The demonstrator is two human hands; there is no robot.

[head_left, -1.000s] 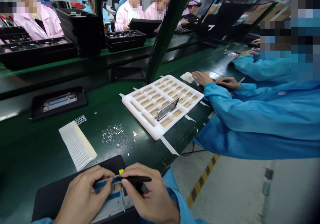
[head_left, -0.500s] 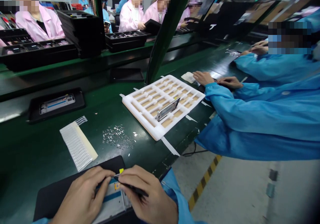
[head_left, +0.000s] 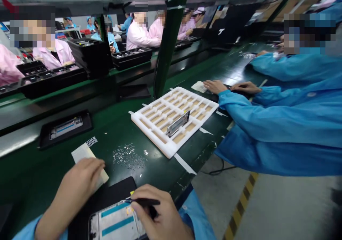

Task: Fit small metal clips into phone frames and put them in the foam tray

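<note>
A phone frame (head_left: 117, 222) with blue strips lies in a black tray (head_left: 107, 200) at the near edge of the green belt. My right hand (head_left: 162, 215) is closed on black tweezers (head_left: 143, 202), tips touching the frame's upper right corner. My left hand (head_left: 69, 197) has lifted off the frame and lies over the white strip sheet (head_left: 82, 152) to the left, fingers bent over it; what they hold, if anything, is hidden. A scatter of small metal parts (head_left: 128, 156) lies just beyond the tray.
A white foam tray (head_left: 173, 117) with a metal piece standing in it sits mid-belt. Another black tray with a frame (head_left: 65, 128) lies far left. A co-worker in blue (head_left: 280, 115) leans on the belt at right. Black tray stacks (head_left: 91, 56) line the far side.
My left hand left the phone frame and moved up and left onto the white strip sheet. The head view shifted upward. My right hand keeps the tweezers at the frame.
</note>
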